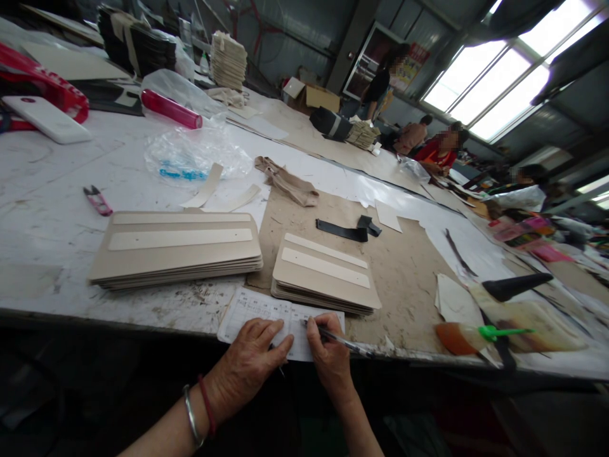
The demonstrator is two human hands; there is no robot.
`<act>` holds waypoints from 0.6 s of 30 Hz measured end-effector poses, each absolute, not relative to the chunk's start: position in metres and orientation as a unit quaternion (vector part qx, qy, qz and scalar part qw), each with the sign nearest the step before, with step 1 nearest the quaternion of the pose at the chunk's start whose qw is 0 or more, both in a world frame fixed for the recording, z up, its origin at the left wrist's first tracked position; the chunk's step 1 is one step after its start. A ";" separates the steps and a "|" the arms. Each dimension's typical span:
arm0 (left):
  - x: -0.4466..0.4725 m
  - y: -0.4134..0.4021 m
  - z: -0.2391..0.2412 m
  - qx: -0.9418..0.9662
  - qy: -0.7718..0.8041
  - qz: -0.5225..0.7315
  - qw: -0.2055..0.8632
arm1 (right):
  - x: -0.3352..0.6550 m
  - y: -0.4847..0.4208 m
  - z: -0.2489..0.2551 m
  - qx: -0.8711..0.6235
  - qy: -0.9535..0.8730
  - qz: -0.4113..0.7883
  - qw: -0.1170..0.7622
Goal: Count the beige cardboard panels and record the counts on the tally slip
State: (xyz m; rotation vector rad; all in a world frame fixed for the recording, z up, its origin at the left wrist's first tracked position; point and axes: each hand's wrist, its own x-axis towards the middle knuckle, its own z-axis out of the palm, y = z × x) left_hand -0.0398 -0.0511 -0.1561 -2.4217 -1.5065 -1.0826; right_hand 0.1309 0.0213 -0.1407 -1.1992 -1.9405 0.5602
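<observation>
My right hand point(330, 352) is closed around a dark pen point(339, 338), its tip at the printed form point(297, 349). The form lies at the table's front edge and carries some handwriting in its grid. Flat on its left part rests my left hand point(257, 352), thumb apart from the fingers; a small dark thing by the thumb is too hidden to make out. Just beyond the form sit two stacks of beige panels, a larger left stack point(178, 247) and a smaller right stack point(326, 273), each topped with pale strips.
Black straps point(342, 230), a brown cloth point(288, 181) and a clear plastic bag point(197, 152) lie farther back. Thread snips point(98, 200) are at left, near a white phone-like case point(46, 119). A glue bottle point(459, 337) with a green nozzle lies right. Other people work in the background.
</observation>
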 end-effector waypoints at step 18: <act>-0.041 -0.051 -0.155 -0.797 -0.491 -0.349 0.045 | 0.132 0.022 -0.142 -0.464 -0.769 0.219 0.381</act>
